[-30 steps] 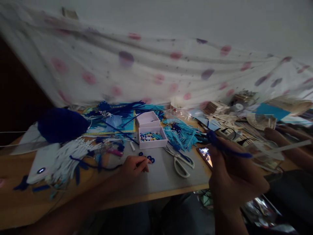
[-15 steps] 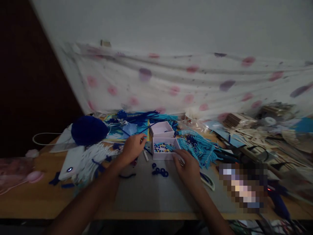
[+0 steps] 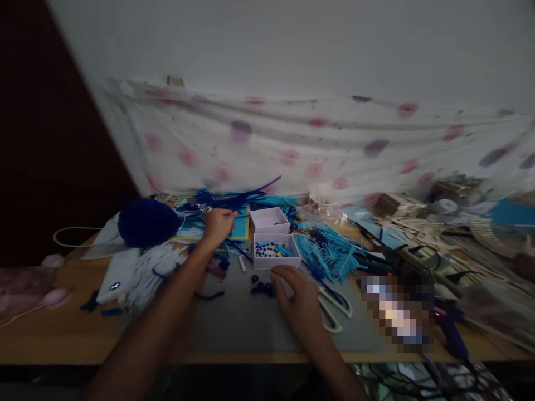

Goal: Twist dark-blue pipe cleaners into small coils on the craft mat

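My left hand (image 3: 219,225) is pinched on a dark blue strand (image 3: 271,184) over the back of the mat, left of the white boxes. The strand points up to the right. My right hand (image 3: 298,298) hovers near the front of the lower white box (image 3: 276,262), fingers curved and apart, with nothing visible in them. Blue, white and yellow beads (image 3: 270,250) lie in that box. Dark blue rings (image 3: 262,287) sit on the grey mat (image 3: 238,328) beside my right fingertips. A second white box (image 3: 270,220) stands just behind.
A blue yarn ball (image 3: 148,223) and white strands (image 3: 154,273) are at the left. Light-blue pieces (image 3: 328,250) are piled right of the boxes. White-handled scissors (image 3: 332,317) lie right of my right hand, with a glue gun (image 3: 451,328) farther right.
My left hand has moved up and away with the blue strand. My right hand has drawn back toward the front left, off the box edge, uncovering the scissors. The view has shifted slightly.
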Demonstrator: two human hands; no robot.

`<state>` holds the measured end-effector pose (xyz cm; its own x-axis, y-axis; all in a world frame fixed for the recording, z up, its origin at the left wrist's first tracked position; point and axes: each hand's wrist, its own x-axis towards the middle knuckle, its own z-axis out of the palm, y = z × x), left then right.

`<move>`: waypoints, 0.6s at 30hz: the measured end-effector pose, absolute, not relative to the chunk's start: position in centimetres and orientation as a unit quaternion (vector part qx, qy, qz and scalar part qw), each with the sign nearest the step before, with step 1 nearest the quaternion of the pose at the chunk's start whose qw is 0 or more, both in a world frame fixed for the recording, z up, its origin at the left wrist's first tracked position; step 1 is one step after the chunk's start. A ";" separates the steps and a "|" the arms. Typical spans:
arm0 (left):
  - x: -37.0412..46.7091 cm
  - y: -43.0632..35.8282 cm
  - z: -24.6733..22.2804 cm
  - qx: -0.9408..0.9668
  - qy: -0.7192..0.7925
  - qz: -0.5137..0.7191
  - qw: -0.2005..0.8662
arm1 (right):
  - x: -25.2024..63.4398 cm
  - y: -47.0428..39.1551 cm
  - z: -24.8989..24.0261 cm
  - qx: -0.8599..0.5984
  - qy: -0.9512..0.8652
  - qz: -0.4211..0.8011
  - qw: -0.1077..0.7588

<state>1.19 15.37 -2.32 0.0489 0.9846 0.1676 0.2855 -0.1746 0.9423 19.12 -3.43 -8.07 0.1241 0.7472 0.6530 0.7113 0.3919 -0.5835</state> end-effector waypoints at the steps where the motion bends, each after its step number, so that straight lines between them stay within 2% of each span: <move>1: 1.2 13.8 -1.9 0.599 0.515 0.469 0.395 | 18.7 -3.4 -7.5 -0.547 -0.657 0.036 0.518; 3: 1.4 10.0 -1.9 0.574 0.500 0.481 0.435 | 17.7 -3.6 -6.7 -0.538 -0.640 0.096 0.541; 6: 2.4 3.3 -3.4 0.538 0.478 0.479 0.502 | 15.9 -4.4 -6.3 -0.518 -0.587 0.261 0.565; 8: 3.3 -0.8 -4.8 0.435 0.424 0.509 0.610 | 14.9 -5.5 -6.7 -0.500 -0.545 0.358 0.570; 11: 4.1 -5.1 -6.8 0.316 0.403 0.495 0.702 | 14.7 -7.8 -7.9 -0.515 -0.507 0.405 0.560; 15: 3.3 -5.5 -8.1 0.312 0.398 0.483 0.715 | 16.6 -12.2 -9.8 -0.589 -0.496 0.413 0.485; 18: 1.9 -3.7 -8.2 0.319 0.400 0.521 0.684 | 18.0 -16.0 -11.6 -0.610 -0.474 0.477 0.420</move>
